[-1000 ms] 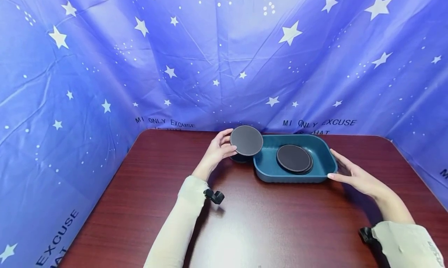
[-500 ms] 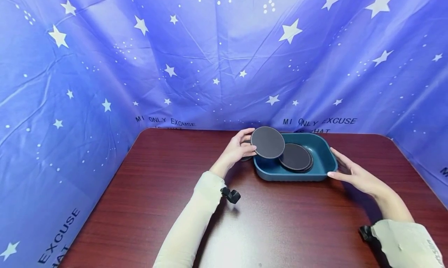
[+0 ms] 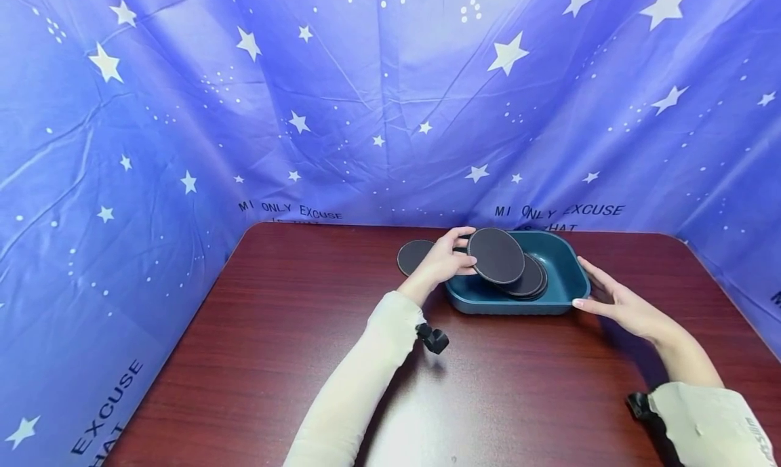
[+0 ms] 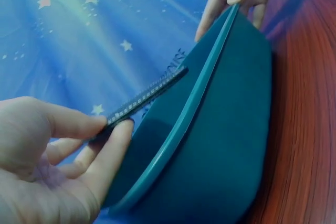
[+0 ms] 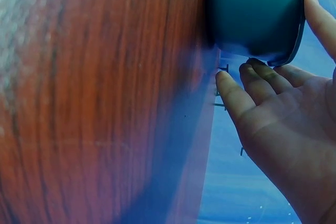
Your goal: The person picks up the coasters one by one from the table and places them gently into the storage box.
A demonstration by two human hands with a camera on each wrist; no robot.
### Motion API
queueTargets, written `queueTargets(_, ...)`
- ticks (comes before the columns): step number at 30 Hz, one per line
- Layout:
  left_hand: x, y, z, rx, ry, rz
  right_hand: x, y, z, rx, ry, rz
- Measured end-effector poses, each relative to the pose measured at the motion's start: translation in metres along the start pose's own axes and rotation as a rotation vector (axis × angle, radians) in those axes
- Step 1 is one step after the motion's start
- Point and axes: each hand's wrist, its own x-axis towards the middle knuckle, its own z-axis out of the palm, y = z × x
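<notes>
My left hand (image 3: 441, 260) pinches a round dark coaster (image 3: 496, 253) with pale edge stitching, tilted above a teal oblong container (image 3: 512, 308). Seen edge-on in the left wrist view, the held coaster (image 4: 147, 98) sits between thumb and fingers. Inside the container, partly hidden beneath it, lies a stack of similar coasters (image 3: 533, 278). Another dark coaster (image 3: 415, 255) lies on the table left of the container, partly covered by my left hand. My right hand (image 3: 622, 308) touches the container's right end, its thumb at the front corner and extended fingers at the far one.
A dark red wood-grain table (image 3: 293, 304) carries everything. Behind and beside it hangs a blue-purple cloth (image 3: 342, 101) with white stars and lettering. Black wrist mounts (image 3: 433, 338) stick out from both sleeves.
My left hand has carried the coaster rightward, from beside the container to over the stack inside it. More of the coaster on the table now shows. My right hand has stayed put.
</notes>
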Motion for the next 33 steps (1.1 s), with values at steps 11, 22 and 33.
queueTargets(11, 0.016, -0.005, 0.034, 0.07, 0.064, -0.126, 0.002, 0.001, 0.001, -0.003, 0.003, -0.016)
queueTargets(22, 0.02, -0.012, 0.045, 0.313, 0.127, -0.142, 0.0, -0.001, 0.002, -0.007, 0.0, 0.005)
queueTargets(33, 0.018, -0.012, 0.04, 0.363, 0.006, -0.125, -0.001, 0.0, 0.0, -0.007, -0.002, 0.014)
